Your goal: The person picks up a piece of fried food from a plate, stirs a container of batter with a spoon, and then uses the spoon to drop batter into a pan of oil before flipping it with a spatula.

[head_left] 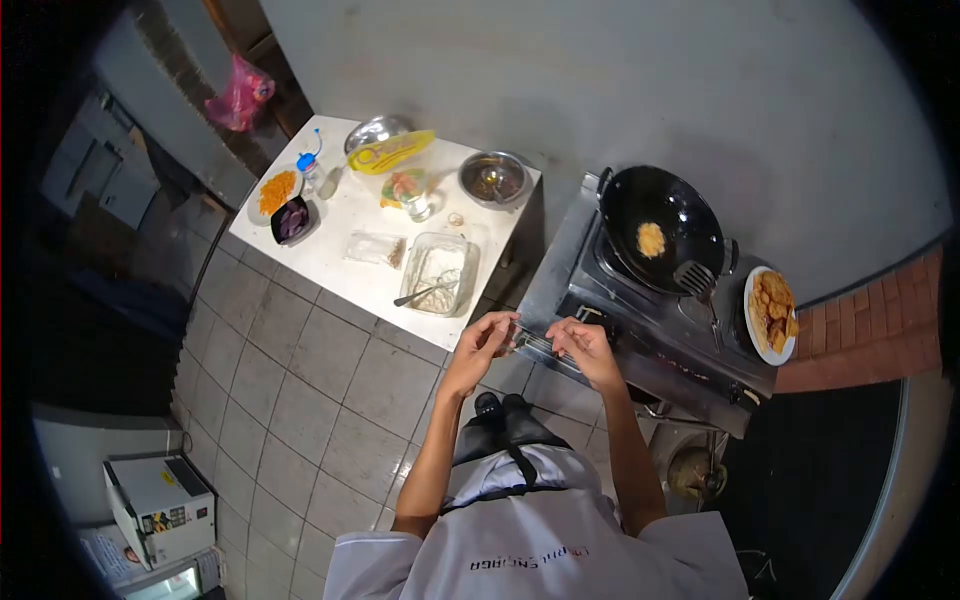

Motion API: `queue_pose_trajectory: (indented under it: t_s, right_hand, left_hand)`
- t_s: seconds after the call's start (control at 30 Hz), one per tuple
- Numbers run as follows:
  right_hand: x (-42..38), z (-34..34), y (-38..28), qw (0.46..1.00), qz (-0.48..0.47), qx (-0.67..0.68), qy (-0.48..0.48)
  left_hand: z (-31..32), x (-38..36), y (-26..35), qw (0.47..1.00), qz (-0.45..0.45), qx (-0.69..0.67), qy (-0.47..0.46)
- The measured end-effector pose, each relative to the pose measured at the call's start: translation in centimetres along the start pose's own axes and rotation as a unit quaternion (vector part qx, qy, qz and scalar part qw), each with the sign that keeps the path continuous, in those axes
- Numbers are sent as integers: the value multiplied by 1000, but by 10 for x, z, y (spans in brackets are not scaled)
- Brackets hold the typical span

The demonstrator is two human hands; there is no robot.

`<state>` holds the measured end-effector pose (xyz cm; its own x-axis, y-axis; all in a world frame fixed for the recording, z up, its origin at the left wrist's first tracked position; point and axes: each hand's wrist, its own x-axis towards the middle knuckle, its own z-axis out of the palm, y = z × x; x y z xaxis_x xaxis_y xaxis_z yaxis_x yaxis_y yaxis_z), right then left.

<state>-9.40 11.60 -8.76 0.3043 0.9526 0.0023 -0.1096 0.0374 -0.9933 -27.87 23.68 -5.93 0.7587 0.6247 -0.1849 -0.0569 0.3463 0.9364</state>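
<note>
Both hands are raised in front of my body, close to the stove's front left corner. My left hand (484, 350) has its thumb and fingers pinched together. My right hand (586, 350) faces it with curled fingers, fingertips drawn to the thumb. Thin pale lines show between the two hands, over the stove edge; I cannot tell whether the fingers hold anything. Beyond them on the stove (630, 315) sits a black wok (690, 215) with a small golden fritter (651, 240) in it. A slotted spatula (697, 282) leans at the wok's near rim.
A plate of fried pieces (772, 312) stands right of the wok. On the white table (330, 270) are a glass container of white batter (435, 275) with a spoon, a metal bowl (494, 178), a yellow packet (390, 152), a dark bowl (291, 220) and shredded orange food (278, 190).
</note>
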Motion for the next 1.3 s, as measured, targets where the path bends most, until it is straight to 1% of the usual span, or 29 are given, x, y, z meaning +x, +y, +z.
queue_pose_trajectory:
  t_s: [0.03, 0.1, 0.17, 0.27, 0.3, 0.37, 0.43, 0.5, 0.6, 0.7, 0.83, 0.9, 0.97, 1.03, 1.1, 1.17, 1.2, 1.23, 1.3]
  right_hand:
    - [5, 5, -2, 1000, 0, -3, -10]
    - [17, 19, -5, 999, 36, -3, 5]
    - [27, 28, 7, 999, 38, 13, -12]
    - [42, 45, 22, 995, 89, 32, 15]
    - [46, 52, 28, 995, 90, 33, 8]
    - [54, 65, 39, 991, 127, 42, 18]
    - [61, 74, 47, 990, 135, 42, 7]
    - [69, 83, 53, 984, 172, 44, 7]
    - [86, 92, 57, 983, 181, 8, 2]
    - [108, 100, 61, 983, 183, 3, 4]
    - [143, 107, 84, 984, 180, -8, 17]
    - [159, 114, 88, 984, 176, 11, 26]
    - [174, 123, 88, 985, 163, 30, 50]
    - [191, 132, 89, 984, 161, 19, 68]
    - [205, 140, 85, 980, 192, -10, 49]
    - [216, 148, 88, 982, 184, -4, 47]
    - [223, 151, 87, 983, 177, -15, 42]
    - [232, 154, 83, 985, 168, -28, 35]
    - [245, 160, 74, 987, 157, -12, 34]
  left_hand:
    - [-5, -2, 0, 1000, 5, -3, 8]
    - [-20, -10, 2, 999, -23, 17, 27]
    - [-35, -19, 4, 999, -19, 22, 42]
    - [-58, -34, 11, 996, -45, 18, 74]
    - [-68, -36, 8, 996, -44, 17, 81]
    - [-83, -38, 6, 992, -46, 15, 116]
    - [-94, -40, 5, 990, -45, 21, 132]
    - [-105, -39, 7, 988, -44, 29, 143]
    - [-123, -31, 3, 989, -50, 13, 141]
    - [-141, -18, 8, 988, -43, 26, 145]
    - [-167, 3, 17, 987, -63, 40, 139]
    - [-182, 15, 22, 990, -64, 48, 117]
    - [-197, 26, 27, 988, -87, 49, 114]
    - [-212, 40, 30, 990, -79, 85, 75]
    - [-222, 56, 35, 991, -79, 93, 57]
    - [-230, 67, 43, 994, -72, 71, 39]
    - [-232, 72, 48, 993, -92, 65, 47]
    - [-235, 76, 54, 993, -88, 61, 48]
    - [-240, 83, 61, 996, -49, 39, 58]
